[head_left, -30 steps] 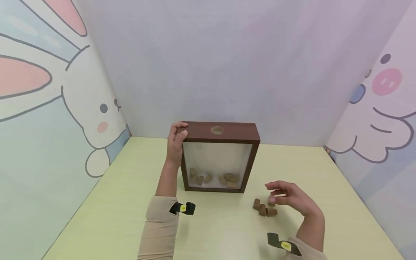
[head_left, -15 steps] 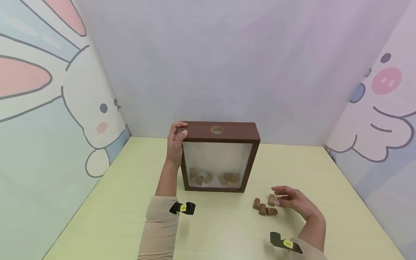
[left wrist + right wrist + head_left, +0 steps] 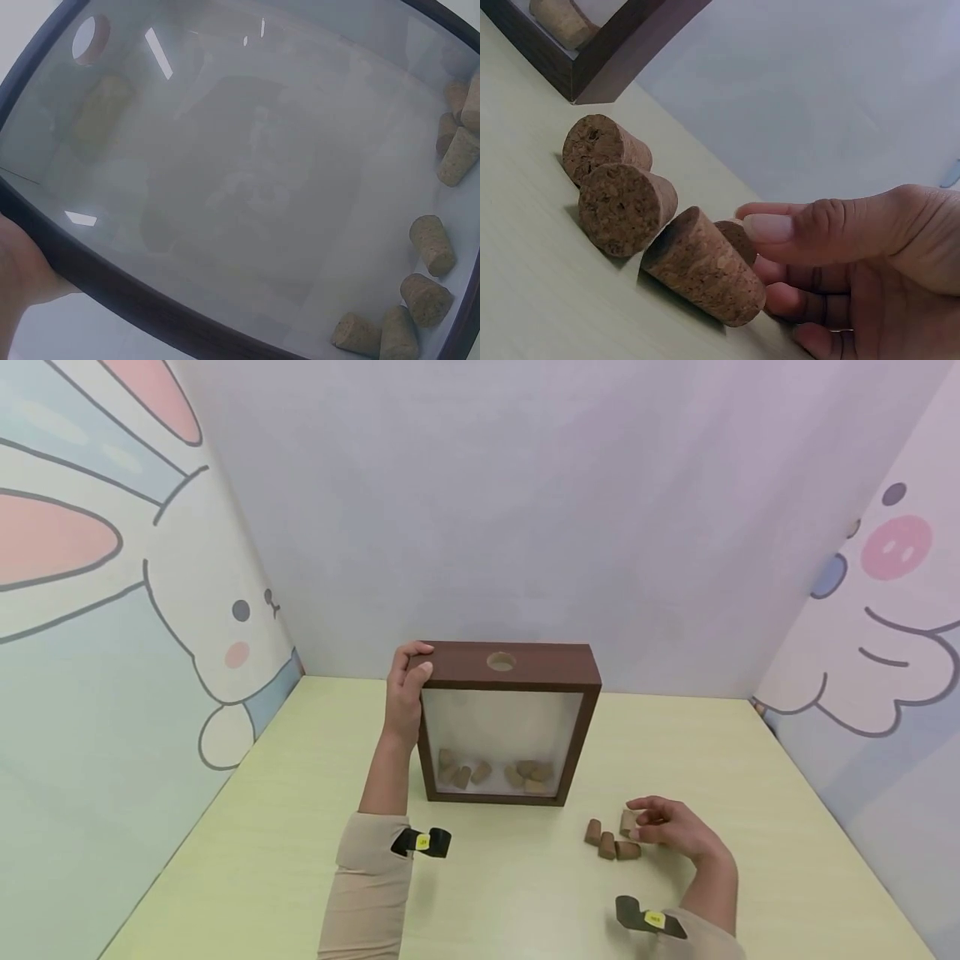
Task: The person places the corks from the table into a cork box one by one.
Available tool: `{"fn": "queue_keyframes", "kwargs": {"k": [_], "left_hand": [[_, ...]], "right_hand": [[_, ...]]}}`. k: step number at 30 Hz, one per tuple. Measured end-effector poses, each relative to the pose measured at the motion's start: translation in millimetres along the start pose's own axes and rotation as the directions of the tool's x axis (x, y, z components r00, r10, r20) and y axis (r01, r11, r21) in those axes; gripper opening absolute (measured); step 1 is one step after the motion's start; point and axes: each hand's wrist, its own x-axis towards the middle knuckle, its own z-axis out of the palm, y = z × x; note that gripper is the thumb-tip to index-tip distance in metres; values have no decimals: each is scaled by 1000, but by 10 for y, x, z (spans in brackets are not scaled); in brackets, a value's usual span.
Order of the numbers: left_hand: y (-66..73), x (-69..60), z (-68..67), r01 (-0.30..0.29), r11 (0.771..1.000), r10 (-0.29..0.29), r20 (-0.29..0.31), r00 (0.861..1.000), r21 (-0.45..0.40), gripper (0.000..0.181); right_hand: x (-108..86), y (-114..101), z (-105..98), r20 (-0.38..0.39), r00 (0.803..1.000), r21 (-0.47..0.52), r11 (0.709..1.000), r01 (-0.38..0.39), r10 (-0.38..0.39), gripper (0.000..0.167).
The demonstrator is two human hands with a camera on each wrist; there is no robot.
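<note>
An upright dark wooden box (image 3: 525, 662) with a clear front has a round hole in its top. My left hand (image 3: 405, 697) grips its upper left corner, thumb in front; the left wrist view shows part of that hand (image 3: 30, 266) at the frame. To the right of the box, my right hand (image 3: 678, 831) has thumb and index finger on either side of a cork (image 3: 627, 822). In the right wrist view the thumb of the hand (image 3: 847, 262) lies against this cork (image 3: 735, 238), partly hidden behind a nearer cork (image 3: 705, 270).
Three other loose corks (image 3: 607, 845) lie together on the pale table (image 3: 510, 893), just left of the right hand. Several corks (image 3: 535, 786) rest at the bottom inside the box. A grey backdrop (image 3: 487, 527) and cartoon-printed side panels surround the table.
My right hand first drew back rightward from the cork, leaving it on the table, then moved in again and closed on it. The left hand and box have stayed put.
</note>
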Motion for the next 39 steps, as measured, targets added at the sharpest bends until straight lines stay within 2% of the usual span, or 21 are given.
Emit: {"fn": "queue_keyframes", "kwargs": {"k": [15, 22, 26, 29, 33, 39], "left_hand": [[9, -13, -9, 20, 1000, -20, 7, 1000, 1, 27], [7, -11, -6, 9, 1000, -9, 5, 1000, 0, 31], [10, -12, 0, 9, 1000, -9, -5, 1000, -2, 28], [5, -4, -2, 4, 1000, -4, -2, 1000, -6, 26], [-3, 6, -2, -3, 1000, 3, 5, 1000, -5, 25], [-9, 12, 4, -8, 1000, 8, 10, 1000, -9, 24]], "right_hand": [[-16, -86, 60, -64, 998, -74, 997, -6, 1, 42], [11, -165, 77, -44, 998, -23, 998, 51, -52, 42], [51, -233, 102, -42, 995, 54, 994, 90, -87, 43], [80, -300, 126, -72, 992, 114, 988, 108, -101, 45], [117, -385, 163, -125, 979, 176, 968, 180, -159, 45], [168, -522, 223, -134, 960, 225, 936, 270, -245, 44]]}}
